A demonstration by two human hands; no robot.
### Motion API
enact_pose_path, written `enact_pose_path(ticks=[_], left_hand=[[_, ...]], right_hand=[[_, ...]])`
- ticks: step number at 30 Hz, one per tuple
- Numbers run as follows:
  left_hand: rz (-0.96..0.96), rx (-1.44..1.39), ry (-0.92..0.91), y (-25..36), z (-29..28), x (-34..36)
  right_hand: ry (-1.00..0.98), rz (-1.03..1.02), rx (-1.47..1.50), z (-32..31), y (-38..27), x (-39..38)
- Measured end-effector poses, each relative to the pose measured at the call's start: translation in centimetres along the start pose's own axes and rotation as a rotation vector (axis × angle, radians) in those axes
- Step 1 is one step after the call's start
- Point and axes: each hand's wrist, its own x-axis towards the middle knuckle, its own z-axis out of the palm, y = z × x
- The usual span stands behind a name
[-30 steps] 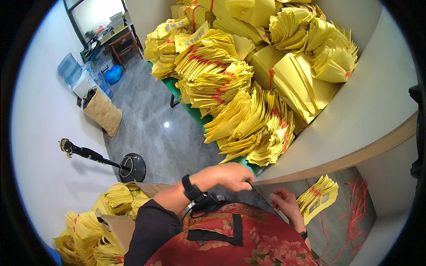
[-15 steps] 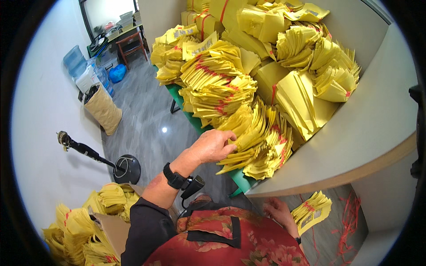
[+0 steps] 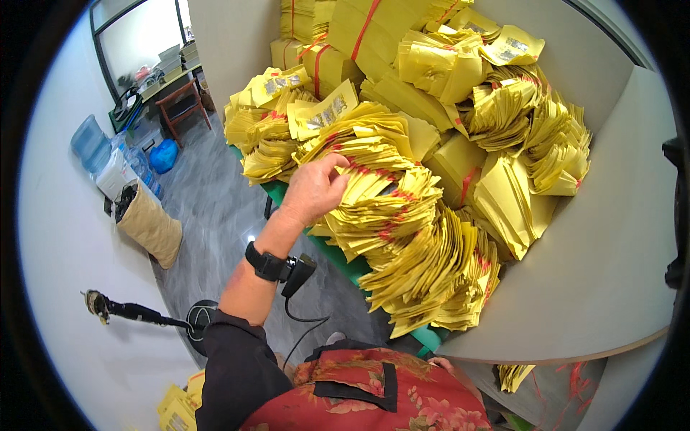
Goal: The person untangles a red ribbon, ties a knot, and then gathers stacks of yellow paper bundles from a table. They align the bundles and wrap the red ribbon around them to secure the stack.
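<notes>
My left hand [image 3: 316,190] reaches over the table's edge with its fingers bent and a gap between thumb and fingertips. It is at the near side of a fanned stack of yellow paper envelopes [image 3: 381,194], bundled with red ties. Whether the fingertips touch the paper is hard to tell. More envelope bundles [image 3: 438,276] lie closer to me. Of my right hand [image 3: 443,365], only a small part shows past the red floral apron [image 3: 345,384]; its fingers are hidden. A black strap with a device [image 3: 277,266] circles my left wrist.
Large tied envelope blocks [image 3: 359,32] and loose bundles pile up against a grey panel [image 3: 575,280]. A green table edge [image 3: 345,262] shows below. On the floor stand a black-based stand [image 3: 136,312], a brown sack [image 3: 151,226] and water bottles [image 3: 93,144]. Another bundle [image 3: 514,377] lies low on the right.
My left hand has moved away from the nearest bundles to a stack farther off. My right hand has withdrawn mostly behind the apron. The view has shifted.
</notes>
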Motion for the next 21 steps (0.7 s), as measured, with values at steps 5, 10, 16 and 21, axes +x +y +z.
enact_pose_path(ticks=[5, 10, 16, 21], left_hand=[[0.022, 0.103, 0.104, -5.3, -1.4, 4.7], [-0.036, 0.129, -0.023, -8.9, -2.4, 7.6], [-0.060, 0.068, -0.137, -11.3, -2.5, 10.2], [-0.148, 0.051, -0.126, -13.6, -2.4, 11.8]], right_hand=[[-0.032, -0.206, 0.186, 2.3, -6.1, -1.7], [-0.024, -0.036, 0.097, 2.7, -9.6, -0.7], [-0.033, -0.021, 0.096, 2.9, -9.8, 1.8], [0.002, 0.061, 0.178, 2.5, -12.2, 1.1]])
